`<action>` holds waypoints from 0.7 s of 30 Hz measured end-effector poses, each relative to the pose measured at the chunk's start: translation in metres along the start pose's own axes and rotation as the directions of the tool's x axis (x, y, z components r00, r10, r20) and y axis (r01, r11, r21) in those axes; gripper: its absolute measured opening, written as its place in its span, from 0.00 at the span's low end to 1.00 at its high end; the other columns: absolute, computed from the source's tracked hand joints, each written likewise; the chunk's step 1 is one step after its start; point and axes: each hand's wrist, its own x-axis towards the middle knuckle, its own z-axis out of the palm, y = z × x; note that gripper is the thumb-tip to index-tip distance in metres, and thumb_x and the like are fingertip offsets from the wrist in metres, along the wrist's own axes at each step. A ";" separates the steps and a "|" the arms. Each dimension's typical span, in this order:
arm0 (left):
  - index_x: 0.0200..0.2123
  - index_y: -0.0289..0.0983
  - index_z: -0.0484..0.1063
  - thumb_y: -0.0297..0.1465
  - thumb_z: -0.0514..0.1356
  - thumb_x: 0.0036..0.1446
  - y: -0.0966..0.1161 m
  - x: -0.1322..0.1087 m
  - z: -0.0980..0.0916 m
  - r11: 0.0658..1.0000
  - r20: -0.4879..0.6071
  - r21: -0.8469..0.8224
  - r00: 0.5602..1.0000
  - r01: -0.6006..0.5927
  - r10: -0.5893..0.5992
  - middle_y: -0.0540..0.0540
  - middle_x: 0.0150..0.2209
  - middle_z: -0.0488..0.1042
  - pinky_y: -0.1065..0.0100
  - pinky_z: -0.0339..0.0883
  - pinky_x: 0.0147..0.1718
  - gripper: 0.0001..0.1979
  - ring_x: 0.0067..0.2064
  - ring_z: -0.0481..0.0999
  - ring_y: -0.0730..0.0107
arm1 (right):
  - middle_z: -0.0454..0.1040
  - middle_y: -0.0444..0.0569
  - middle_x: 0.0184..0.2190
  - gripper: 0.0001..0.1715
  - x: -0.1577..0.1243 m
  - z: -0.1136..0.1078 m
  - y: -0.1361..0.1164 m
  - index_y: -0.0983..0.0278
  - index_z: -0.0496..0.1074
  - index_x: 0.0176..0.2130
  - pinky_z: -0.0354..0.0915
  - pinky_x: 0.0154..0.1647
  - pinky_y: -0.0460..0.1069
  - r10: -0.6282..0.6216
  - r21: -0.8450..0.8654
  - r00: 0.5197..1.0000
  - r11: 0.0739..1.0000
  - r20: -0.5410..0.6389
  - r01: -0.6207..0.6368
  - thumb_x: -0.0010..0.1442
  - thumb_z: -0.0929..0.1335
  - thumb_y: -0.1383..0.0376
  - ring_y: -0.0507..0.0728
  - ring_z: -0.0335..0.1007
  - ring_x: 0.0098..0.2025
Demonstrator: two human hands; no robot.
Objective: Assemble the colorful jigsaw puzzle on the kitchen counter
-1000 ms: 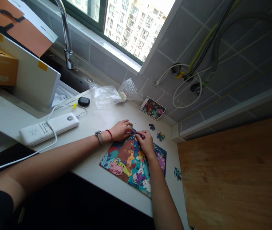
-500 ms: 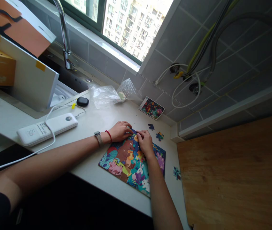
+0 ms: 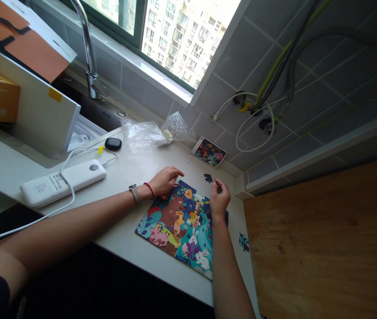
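A colourful, mostly joined jigsaw puzzle (image 3: 178,221) of animals lies on the white counter, with a gap along its far edge. My left hand (image 3: 165,180) rests at its far left edge, fingers stretched out and holding nothing. Past the puzzle's far right side, my right hand (image 3: 219,199) has its thumb and fingers closed around a small puzzle piece (image 3: 219,190), mostly hidden by the fingers. A dark blue puzzle piece (image 3: 208,178) lies just beyond that hand. Another loose teal piece (image 3: 244,242) is at the right, near the wooden board.
A picture card (image 3: 208,152) leans at the wall, beside crumpled clear plastic bags (image 3: 145,134). To the left are a white power bank (image 3: 64,182) with a cable and a small black case (image 3: 113,144). A wooden board (image 3: 321,252) borders the counter's right side.
My right hand has moved right, off the puzzle's far edge and onto the loose piece beside it. My left fingers have lifted and straightened slightly at the puzzle's edge.
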 end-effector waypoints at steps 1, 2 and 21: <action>0.49 0.39 0.81 0.24 0.51 0.66 -0.001 0.001 -0.001 0.999 -0.035 -0.030 0.999 0.030 -0.031 0.44 0.49 0.83 0.60 0.74 0.56 0.19 0.51 0.81 0.62 | 0.78 0.66 0.51 0.34 0.005 -0.006 0.006 0.73 0.75 0.57 0.70 0.54 0.57 0.030 -0.039 0.999 0.999 -0.039 -0.032 0.67 0.59 0.53 0.64 0.76 0.49; 0.49 0.39 0.81 0.23 0.50 0.66 -0.001 0.003 -0.002 0.997 -0.065 -0.059 0.996 0.058 -0.061 0.45 0.49 0.83 0.61 0.75 0.55 0.20 0.51 0.82 0.63 | 0.76 0.69 0.54 0.36 0.010 -0.011 0.013 0.75 0.72 0.60 0.69 0.56 0.59 0.059 -0.078 0.996 0.995 -0.068 -0.064 0.67 0.58 0.54 0.66 0.76 0.52; 0.43 0.39 0.81 0.25 0.51 0.63 0.007 0.003 -0.007 0.971 -0.132 -0.208 0.981 0.115 -0.145 0.47 0.44 0.85 0.62 0.76 0.54 0.18 0.48 0.83 0.64 | 0.71 0.68 0.62 0.37 0.008 -0.012 0.058 0.68 0.75 0.60 0.61 0.65 0.64 0.199 -0.382 0.973 0.913 0.114 -0.142 0.59 0.67 0.50 0.74 0.67 0.63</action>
